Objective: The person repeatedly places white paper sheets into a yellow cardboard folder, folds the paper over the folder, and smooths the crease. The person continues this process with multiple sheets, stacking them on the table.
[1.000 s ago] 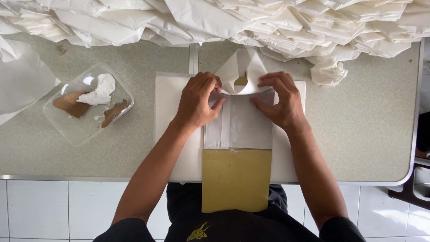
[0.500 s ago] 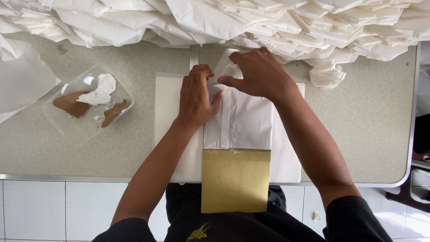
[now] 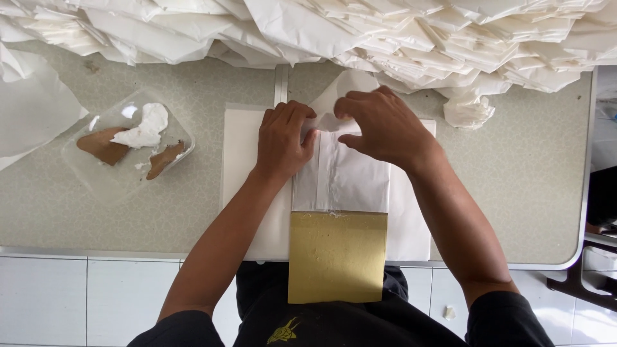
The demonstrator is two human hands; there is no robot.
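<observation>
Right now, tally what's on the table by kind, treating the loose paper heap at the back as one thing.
Folded white paper under the hands: 1
Gold board: 1
White base sheet: 1
Clear plastic tray of paste: 1
Heap of white paper: 1
Hands, left hand and right hand: 2
Total: 7

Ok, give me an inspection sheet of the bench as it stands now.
Surface: speckled grey table, metal-edged, with a seam at the middle.
Job's things: white paper folded over a gold board that overhangs the near edge; white sheets beneath.
Clutter: clear tray at left with white paste and brown smears; heap of folded paper along the far edge; crumpled scrap.
Fingers: left hand presses the paper's left edge; right hand pinches its top flap.
Cables: nothing seen.
Surroundings: white tiles below the table; dark furniture at right.
</observation>
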